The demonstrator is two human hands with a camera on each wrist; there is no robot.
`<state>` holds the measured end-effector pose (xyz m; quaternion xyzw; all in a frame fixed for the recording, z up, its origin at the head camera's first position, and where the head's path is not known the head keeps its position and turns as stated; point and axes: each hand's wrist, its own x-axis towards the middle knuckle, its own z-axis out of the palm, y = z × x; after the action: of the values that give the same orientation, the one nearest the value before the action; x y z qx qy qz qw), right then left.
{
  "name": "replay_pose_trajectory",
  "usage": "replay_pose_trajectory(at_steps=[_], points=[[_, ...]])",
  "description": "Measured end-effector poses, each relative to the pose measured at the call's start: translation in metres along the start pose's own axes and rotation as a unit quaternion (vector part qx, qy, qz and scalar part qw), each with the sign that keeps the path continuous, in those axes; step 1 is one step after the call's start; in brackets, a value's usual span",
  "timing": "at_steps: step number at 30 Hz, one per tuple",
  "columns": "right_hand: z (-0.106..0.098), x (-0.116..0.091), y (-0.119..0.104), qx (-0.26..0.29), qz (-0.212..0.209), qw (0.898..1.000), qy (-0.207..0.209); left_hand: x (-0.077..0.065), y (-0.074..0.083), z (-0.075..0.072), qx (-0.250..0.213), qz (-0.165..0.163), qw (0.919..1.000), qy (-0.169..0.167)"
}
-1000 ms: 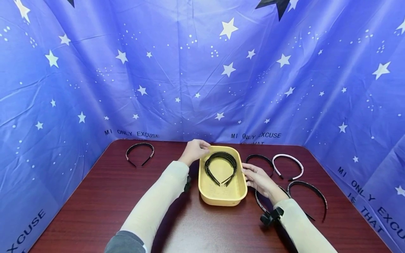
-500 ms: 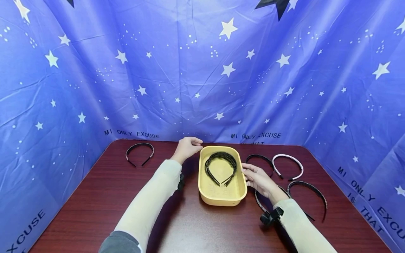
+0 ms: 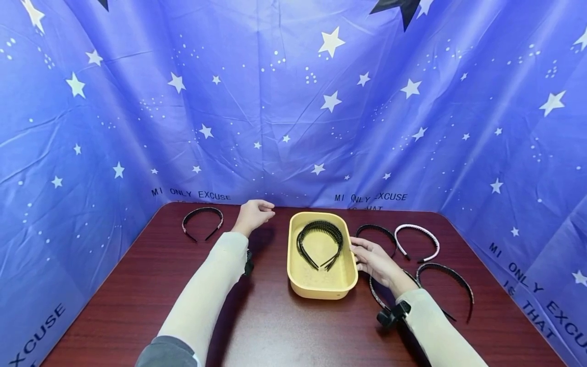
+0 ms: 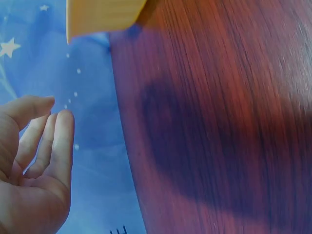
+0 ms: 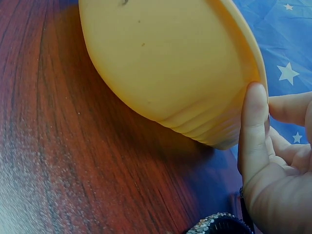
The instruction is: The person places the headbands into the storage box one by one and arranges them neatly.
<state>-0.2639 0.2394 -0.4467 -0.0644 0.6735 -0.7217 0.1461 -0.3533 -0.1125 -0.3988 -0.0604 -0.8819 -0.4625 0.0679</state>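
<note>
In the head view a yellow plastic tub (image 3: 321, 294) stands mid-table, with several black toothed headbands (image 3: 320, 227) nested inside. My right hand (image 3: 377, 261) holds the tub's right rim; in the right wrist view the thumb (image 5: 254, 124) lies on the outer wall and the index finger meets the rim behind it. Left of the tub, my left hand (image 3: 253, 215) hovers with nothing in it, its fingers loosely bent, as the left wrist view also shows. Farther left lies a dark headband (image 3: 202, 210) with a patterned band.
Right of the tub lie a black headband (image 3: 378, 227), a pale pink one (image 3: 416, 226) and a dark one (image 3: 451, 271). Another patterned headband (image 3: 377, 294) is partly hidden beneath my right arm. A blue starry cloth (image 3: 275, 127) hangs behind the table (image 3: 284, 336).
My left hand has let go of the tub's far left corner and moved left, away from it. My right hand and the tub stay in place.
</note>
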Motion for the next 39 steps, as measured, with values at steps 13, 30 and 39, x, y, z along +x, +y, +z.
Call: replay_pose_trajectory(at_steps=[13, 30, 39], points=[[0.0, -0.001, -0.001, -0.001, -0.006, 1.0, -0.008, 0.001, -0.028, -0.033, 0.017, -0.038, 0.999, 0.013], [-0.001, -0.002, -0.001, 0.0, -0.009, 1.0, -0.014, -0.008, -0.06, -0.085, 0.057, -0.064, 0.9946, 0.058], [-0.001, -0.003, -0.001, -0.003, -0.007, 1.0, -0.011, -0.019, -0.086, -0.121, 0.11, -0.06, 0.9841, 0.125]])
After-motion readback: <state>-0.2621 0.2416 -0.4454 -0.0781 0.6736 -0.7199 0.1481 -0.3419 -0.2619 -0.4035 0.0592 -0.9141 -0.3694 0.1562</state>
